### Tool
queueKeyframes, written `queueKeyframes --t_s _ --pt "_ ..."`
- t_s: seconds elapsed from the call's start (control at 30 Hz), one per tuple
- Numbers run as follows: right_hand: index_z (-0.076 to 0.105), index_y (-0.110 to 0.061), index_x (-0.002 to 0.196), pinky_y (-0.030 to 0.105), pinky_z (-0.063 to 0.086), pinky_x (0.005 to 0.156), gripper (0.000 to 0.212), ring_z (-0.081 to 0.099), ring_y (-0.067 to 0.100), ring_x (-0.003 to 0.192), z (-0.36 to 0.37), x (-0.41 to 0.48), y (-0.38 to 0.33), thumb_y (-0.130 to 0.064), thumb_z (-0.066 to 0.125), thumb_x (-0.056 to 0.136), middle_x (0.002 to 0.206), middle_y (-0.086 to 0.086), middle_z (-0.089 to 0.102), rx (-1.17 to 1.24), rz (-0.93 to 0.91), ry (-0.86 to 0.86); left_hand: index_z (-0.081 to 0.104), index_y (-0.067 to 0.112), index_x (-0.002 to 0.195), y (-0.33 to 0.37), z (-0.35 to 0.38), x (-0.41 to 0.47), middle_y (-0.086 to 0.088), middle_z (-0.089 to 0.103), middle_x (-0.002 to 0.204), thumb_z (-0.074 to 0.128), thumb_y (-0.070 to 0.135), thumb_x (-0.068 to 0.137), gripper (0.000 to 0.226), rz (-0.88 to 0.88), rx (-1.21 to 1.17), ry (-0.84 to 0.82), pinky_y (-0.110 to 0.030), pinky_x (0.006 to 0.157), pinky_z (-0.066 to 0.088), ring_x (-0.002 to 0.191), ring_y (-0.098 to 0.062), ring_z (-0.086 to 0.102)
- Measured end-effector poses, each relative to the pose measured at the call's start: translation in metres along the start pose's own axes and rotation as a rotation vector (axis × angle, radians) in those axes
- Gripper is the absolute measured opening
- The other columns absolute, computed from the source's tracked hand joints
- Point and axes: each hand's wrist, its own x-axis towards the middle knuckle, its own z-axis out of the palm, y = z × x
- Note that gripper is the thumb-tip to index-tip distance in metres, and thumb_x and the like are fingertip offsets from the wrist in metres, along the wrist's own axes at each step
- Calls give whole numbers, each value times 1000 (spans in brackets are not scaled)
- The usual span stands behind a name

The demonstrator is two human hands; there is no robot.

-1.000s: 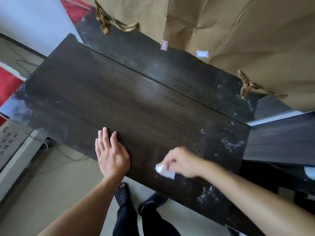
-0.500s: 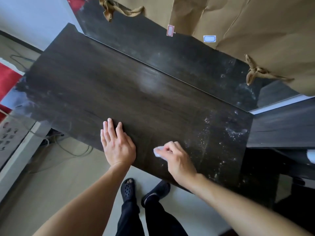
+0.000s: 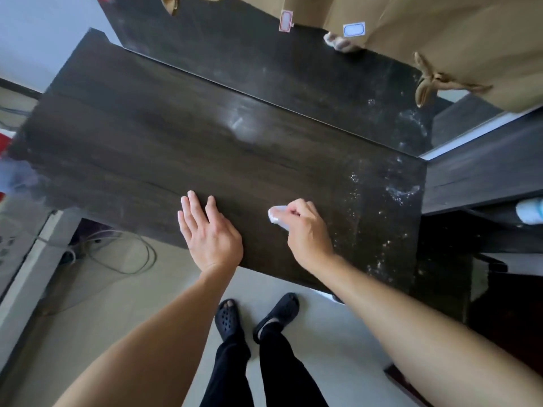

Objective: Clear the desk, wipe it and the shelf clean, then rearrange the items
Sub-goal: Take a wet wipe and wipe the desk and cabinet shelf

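Head view, looking straight down. Two hands, both on the dark wood tabletop (image 3: 147,136). Left hand (image 3: 210,230) laid flat at the near edge, fingers (image 3: 191,207) straight and slightly spread, holding nothing. Right hand (image 3: 307,230) near it on the right, fingers curled round one small white wipe (image 3: 274,215) and pressing it onto the tabletop close to the front edge.

One scatter of white specks (image 3: 379,212) over the right end of the tabletop, right of the wipe (more of the same on the glossy dark panel (image 3: 264,69) rising behind).

Above the panel, crumpled brown paper (image 3: 440,33) with two knotted ties: one paper tie (image 3: 429,83) at right, a second tie (image 3: 172,5) cut off by the top edge. Two stickers there: one red-bordered sticker (image 3: 285,21) and one blue-bordered sticker (image 3: 354,29), with no writing legible on either. Under the blue one, a pale blurred shape (image 3: 340,44), too indistinct to name.

Beside the tabletop's right end, one dark shelf (image 3: 484,171); below it one white bottle-like object (image 3: 530,211), cut off by the frame.

Lower down, two black perforated clogs (image 3: 227,318) on the pale floor (image 3: 102,304), black trousers (image 3: 279,371), and a loop of cables (image 3: 126,254) under the tabletop's left part.
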Motion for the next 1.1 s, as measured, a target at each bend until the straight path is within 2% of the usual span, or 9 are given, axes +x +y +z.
queueKeyframes --t_s 0.2,0.27,0.37,0.5,0.63,0.77,0.87,0.97,1.1 --pt "70 -29 89 19 33 62 42 43 13 81 -11 -110 6 8 58 73 85 -4 50 -8 -234 -374 51 8 129 1 -9 0 -19 32 150 33 14 90 43 23 -11 -75 -47 118 10 142 -36 20" --pt "72 -30 93 20 37 65 32 46 8 83 -27 -119 11 -3 61 80 85 -7 52 39 -131 -461 53 9 127 1 -13 -1 -19 32 150 32 15 87 45 49 -20 -104 -48 118 10 142 -36 19" --pt "70 -26 98 20 43 73 30 55 7 83 -64 -96 24 -8 51 84 90 -8 58 167 85 -285 57 8 121 13 -13 -9 -19 36 148 33 14 83 45 100 -39 -136 -49 117 14 141 -37 23" --pt "55 -22 89 35 44 70 17 57 29 82 -104 -16 72 -7 50 84 92 7 60 -36 316 95 56 8 121 34 -4 -19 -19 36 148 30 18 85 45 66 -49 -117 -48 117 14 141 -36 24" --pt "64 -21 79 29 43 74 23 57 35 96 -119 65 132 -2 51 84 105 15 59 -102 537 283 53 6 122 34 4 -21 -22 35 147 28 19 86 45 89 23 -80 -48 117 12 141 -37 25" --pt "67 -10 112 34 43 93 28 54 34 110 -101 105 163 -6 56 87 120 15 60 -125 657 322 53 5 122 34 9 -21 -22 37 146 36 13 86 41 119 79 -39 -49 117 14 140 -37 27" --pt "63 -10 120 37 40 93 40 51 33 112 -88 97 159 2 48 85 124 13 57 -233 515 331 54 5 122 34 12 -20 -22 37 146 37 13 86 40 129 113 -25 -50 116 14 140 -37 27" --pt "59 -8 122 37 48 90 40 53 29 116 -78 57 148 4 46 86 132 7 54 -298 201 178 54 5 121 35 9 -21 -22 37 146 34 16 85 43 109 114 -30 -51 116 14 140 -37 26" --pt "71 -11 100 27 55 72 23 64 18 91 -95 -1 124 3 63 83 108 -1 69 -169 -183 -8 55 4 121 39 7 -21 -23 37 146 33 17 84 45 104 109 -25 -52 115 16 139 -38 27"
